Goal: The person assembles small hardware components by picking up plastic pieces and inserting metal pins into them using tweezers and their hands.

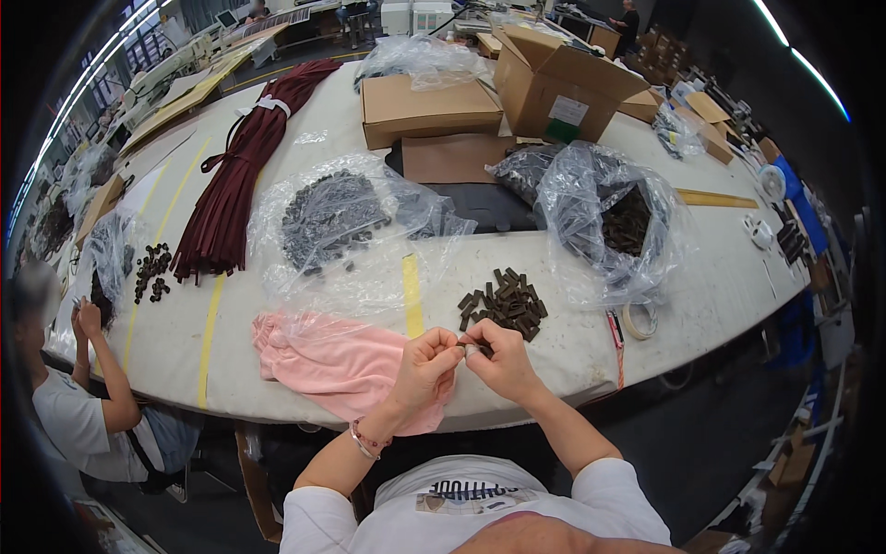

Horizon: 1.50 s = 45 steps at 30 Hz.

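My left hand [428, 371] and my right hand [503, 364] meet at the table's near edge, fingertips pinched together. Between them is a small dark piece [470, 348], mostly covered by the fingers, so its exact kind cannot be made out. Just beyond my right hand lies a loose pile of short dark brown strips [506, 301]. A pink cloth [323, 360] is spread beside and partly under my left wrist. Farther off, a clear plastic bag [337, 222] lies flat with many small dark pieces in it.
At right stand an open plastic bag [565, 198] of dark pieces, a tape roll [639, 320] and a red cutter [614, 329]. A bundle of maroon strips [242, 166] lies left. Cardboard boxes [429, 109] fill the back. Another person [92, 406] works at far left.
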Each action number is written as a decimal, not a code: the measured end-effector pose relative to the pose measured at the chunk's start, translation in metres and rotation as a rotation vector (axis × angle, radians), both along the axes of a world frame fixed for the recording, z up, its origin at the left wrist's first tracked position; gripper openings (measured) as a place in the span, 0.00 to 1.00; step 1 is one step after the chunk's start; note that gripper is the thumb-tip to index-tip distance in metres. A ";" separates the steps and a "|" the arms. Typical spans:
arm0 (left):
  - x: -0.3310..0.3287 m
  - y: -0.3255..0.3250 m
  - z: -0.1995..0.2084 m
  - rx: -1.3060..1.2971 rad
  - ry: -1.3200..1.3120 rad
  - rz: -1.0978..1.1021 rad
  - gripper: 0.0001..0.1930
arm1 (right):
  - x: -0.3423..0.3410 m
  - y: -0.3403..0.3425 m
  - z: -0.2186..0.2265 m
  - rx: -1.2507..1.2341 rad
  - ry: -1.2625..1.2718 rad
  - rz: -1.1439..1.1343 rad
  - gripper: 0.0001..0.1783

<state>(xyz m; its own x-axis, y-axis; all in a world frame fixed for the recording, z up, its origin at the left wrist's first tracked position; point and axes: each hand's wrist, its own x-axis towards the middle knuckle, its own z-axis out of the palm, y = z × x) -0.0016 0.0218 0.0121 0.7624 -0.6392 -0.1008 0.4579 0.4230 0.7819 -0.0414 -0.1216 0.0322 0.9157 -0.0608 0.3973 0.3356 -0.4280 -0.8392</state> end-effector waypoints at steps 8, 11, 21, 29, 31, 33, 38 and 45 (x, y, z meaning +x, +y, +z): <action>-0.005 -0.003 0.003 0.032 0.146 0.000 0.04 | 0.001 -0.010 -0.003 0.071 0.167 0.034 0.08; -0.006 -0.003 -0.003 0.015 0.169 -0.001 0.03 | 0.002 -0.005 -0.001 0.156 0.157 0.043 0.13; -0.013 -0.008 -0.011 0.419 -0.517 0.194 0.03 | 0.008 -0.020 -0.020 0.197 0.415 0.221 0.06; -0.014 0.002 -0.010 0.334 -0.319 0.127 0.03 | 0.006 -0.024 -0.030 0.977 0.667 0.448 0.06; -0.015 0.003 -0.010 0.439 -0.435 0.163 0.04 | 0.005 -0.021 -0.030 1.034 0.719 0.431 0.06; -0.016 0.004 -0.007 0.529 -0.544 0.165 0.03 | 0.005 -0.022 -0.031 1.031 0.742 0.427 0.06; -0.017 0.000 -0.014 0.718 -0.906 0.348 0.04 | 0.008 -0.011 -0.027 0.894 0.673 0.313 0.05; -0.012 -0.009 -0.019 0.835 -1.315 0.586 0.05 | 0.013 0.003 -0.032 0.311 0.257 0.011 0.03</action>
<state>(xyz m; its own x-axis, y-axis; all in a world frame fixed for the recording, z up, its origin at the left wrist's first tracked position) -0.0139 0.0124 -0.0071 0.6994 -0.3591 0.6180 -0.7126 -0.4172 0.5640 -0.0284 -0.1186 0.0007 0.9841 -0.1313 0.1193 0.1011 -0.1375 -0.9853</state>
